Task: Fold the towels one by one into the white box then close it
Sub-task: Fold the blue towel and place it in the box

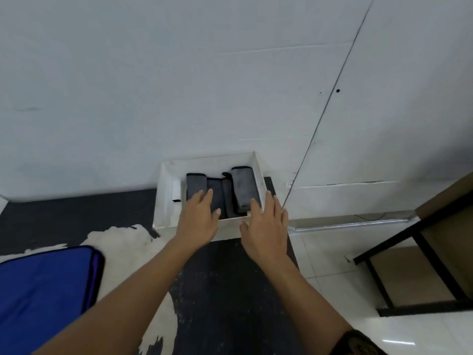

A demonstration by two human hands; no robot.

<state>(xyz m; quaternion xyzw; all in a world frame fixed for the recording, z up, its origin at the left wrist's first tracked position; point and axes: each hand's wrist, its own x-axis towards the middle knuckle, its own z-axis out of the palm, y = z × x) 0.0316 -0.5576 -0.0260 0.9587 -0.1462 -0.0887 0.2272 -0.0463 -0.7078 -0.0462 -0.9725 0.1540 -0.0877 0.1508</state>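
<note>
The box (163,201) is set on the mat (230,278), far end, against the wall. Grey towels (244,188) are packed inside, folded, side by side; approx. four, count unclear. L hand (198,219) is held flat over the left towels, fingers straight, nothing gripped; contact can't be told. R hand (266,226) is spread at the near right corner, also empty. Towels are judged soft, light, non-slip: to be pressed flat. Box seems stiff, light; side walls are best gripped. Lid can't be made out; near wall is partly hidden by hands.
</note>
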